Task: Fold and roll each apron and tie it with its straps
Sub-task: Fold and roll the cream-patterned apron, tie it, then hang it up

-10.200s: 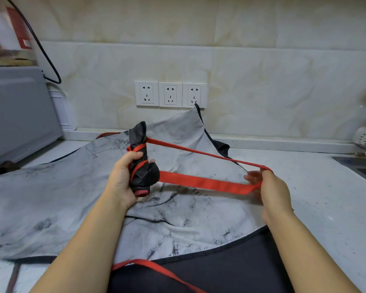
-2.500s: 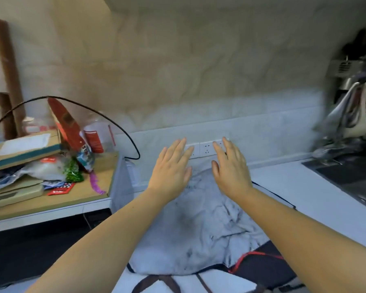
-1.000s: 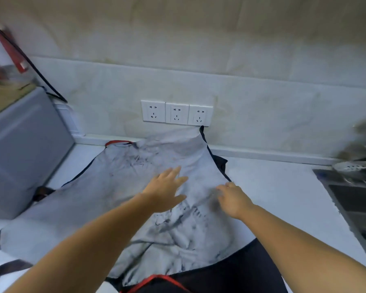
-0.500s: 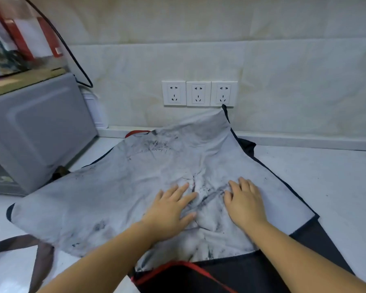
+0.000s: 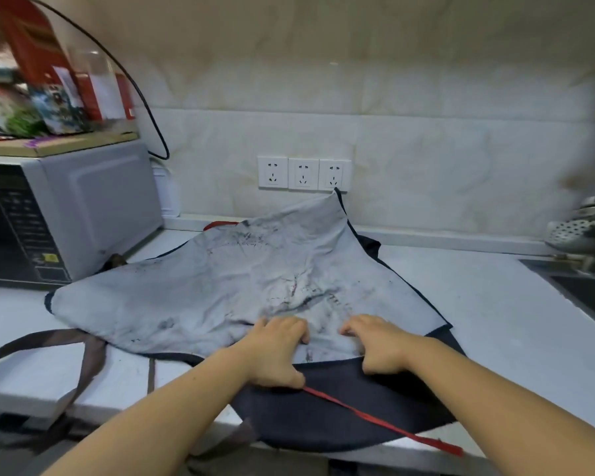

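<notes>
A pale grey apron [image 5: 241, 286] with dark smudges and a dark trim lies spread on the white counter, its top corner leaning against the wall under the sockets. Beneath it lies a dark navy apron [image 5: 340, 407] with a red strap [image 5: 375, 417] trailing over the counter's front edge. My left hand [image 5: 275, 348] and my right hand [image 5: 378, 341] rest side by side on the grey apron's near edge, fingers curled into the cloth. Brown straps [image 5: 83, 355] loop off to the left.
A grey microwave [image 5: 66, 214] stands at the left with packets and a board on top and a black cable behind. Three wall sockets [image 5: 303, 173] sit above the aprons. A sink [image 5: 584, 290] and a perforated ladle [image 5: 577, 228] are at the right.
Both hands slid toward me from the grey apron's middle to its near edge and their fingers curled from flat into the fabric. The rolled dark apron tied with red straps has left the view.
</notes>
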A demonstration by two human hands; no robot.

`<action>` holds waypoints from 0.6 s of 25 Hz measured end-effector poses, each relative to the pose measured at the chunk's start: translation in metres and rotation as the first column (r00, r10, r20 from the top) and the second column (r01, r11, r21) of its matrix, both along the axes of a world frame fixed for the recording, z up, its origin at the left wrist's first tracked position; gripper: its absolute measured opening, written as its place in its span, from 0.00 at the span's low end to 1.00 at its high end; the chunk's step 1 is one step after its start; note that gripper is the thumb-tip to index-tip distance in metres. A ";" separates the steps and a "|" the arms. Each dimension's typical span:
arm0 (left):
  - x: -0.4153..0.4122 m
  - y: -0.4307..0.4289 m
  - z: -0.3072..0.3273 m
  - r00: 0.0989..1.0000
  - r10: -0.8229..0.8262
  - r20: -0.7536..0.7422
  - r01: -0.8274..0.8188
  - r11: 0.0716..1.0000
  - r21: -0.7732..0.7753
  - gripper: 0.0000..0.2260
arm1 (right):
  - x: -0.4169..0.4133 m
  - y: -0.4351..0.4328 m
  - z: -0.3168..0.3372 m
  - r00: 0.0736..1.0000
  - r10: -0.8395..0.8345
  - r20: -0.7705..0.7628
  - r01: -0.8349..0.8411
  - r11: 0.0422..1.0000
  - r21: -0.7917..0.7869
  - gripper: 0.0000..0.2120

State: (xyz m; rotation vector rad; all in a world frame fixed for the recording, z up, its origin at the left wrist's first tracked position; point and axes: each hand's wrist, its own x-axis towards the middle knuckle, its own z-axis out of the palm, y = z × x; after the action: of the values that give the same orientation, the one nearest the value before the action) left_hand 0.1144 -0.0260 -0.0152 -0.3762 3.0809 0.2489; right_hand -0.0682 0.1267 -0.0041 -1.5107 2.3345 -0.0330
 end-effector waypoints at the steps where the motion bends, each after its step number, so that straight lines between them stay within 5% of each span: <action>1: 0.003 0.003 0.002 1.000 0.019 0.024 -0.019 1.000 0.000 0.25 | 0.005 0.004 0.001 0.999 0.022 -0.037 -0.020 0.999 0.040 0.34; 7: 0.010 0.016 0.013 0.986 0.164 0.033 -0.158 0.978 -0.136 0.12 | 0.019 0.012 0.010 0.888 0.005 -0.459 -0.042 0.997 -0.070 0.17; 10: 0.016 0.013 0.024 0.977 0.203 0.063 -0.193 0.971 -0.143 0.06 | 0.027 0.016 0.032 0.868 -0.067 -0.492 0.002 0.991 -0.132 0.13; 13: 0.023 0.009 0.065 0.967 0.231 0.104 -0.251 0.933 0.260 0.06 | 0.021 0.019 0.079 0.936 -0.056 -0.348 0.087 0.993 0.076 0.07; 15: 0.027 0.001 0.097 0.950 0.219 0.221 -0.310 0.723 0.617 0.10 | 0.000 0.008 0.112 0.949 -0.021 -0.316 0.123 0.945 0.304 0.07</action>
State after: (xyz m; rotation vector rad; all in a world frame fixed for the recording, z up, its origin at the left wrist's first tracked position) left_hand 0.1413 -0.0254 0.0814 -0.7464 2.5602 1.1990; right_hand -0.0679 0.1346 0.1082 -1.3427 2.4779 0.5783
